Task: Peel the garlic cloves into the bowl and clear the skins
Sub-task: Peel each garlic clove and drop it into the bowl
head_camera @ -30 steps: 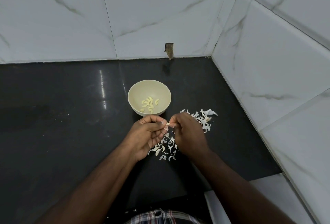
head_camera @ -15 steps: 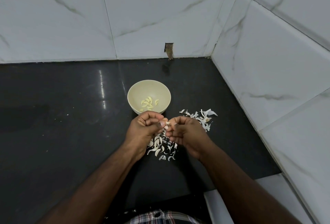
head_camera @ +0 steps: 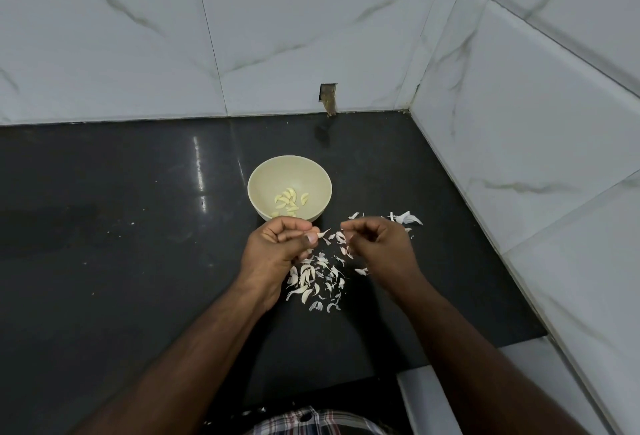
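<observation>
A garlic clove is pinched between the thumb and curled fingers of the left hand, only its pale tip showing beyond the thumbnail. The right hand is held just apart from it, its fingers curled inward; a scrap of skin may be pinched at its fingertips, but this cannot be told against the litter behind. Both hands are held above the black countertop, just in front of the cream bowl, in which a small heap of peeled cloves lies. Loose skins are scattered on the counter beneath and between the hands, with a further cluster to the right of the bowl. The step in hand is judged to be the stripping of the last skin from the held clove. It would be done well if the clove were kept firmly pinched near its base while the skin is drawn off lengthwise from the tip, so that the papery layer comes away in one piece. The clove should be turned and checked for clinging film before it is dropped in, and released low over the bowl so that it does not bounce out. Skins are best let fall on the existing pile, which keeps the later clearing to one sweep.
</observation>
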Demonstrator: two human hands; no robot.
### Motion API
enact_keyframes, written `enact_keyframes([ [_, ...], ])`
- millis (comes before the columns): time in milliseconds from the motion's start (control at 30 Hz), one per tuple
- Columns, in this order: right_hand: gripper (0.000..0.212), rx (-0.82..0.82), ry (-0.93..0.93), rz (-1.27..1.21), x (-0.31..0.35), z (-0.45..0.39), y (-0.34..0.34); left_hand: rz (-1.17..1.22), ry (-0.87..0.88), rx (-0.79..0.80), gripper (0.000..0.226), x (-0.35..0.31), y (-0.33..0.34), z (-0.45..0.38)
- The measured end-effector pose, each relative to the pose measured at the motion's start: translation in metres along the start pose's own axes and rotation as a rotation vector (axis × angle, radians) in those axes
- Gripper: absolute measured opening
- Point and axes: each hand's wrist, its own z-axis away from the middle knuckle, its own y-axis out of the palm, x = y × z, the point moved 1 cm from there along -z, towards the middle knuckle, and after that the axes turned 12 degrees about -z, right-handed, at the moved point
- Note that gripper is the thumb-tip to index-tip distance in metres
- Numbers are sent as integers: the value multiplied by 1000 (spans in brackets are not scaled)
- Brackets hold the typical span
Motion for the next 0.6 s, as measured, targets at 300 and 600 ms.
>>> enact_keyframes([
  [300, 21, 36, -142, 263, 6, 1, -4, -38, 21, 9, 19, -2, 2, 1],
  [600, 5, 145, -90, 233, 0, 1, 12, -222, 162, 24, 18, -5, 2, 3],
])
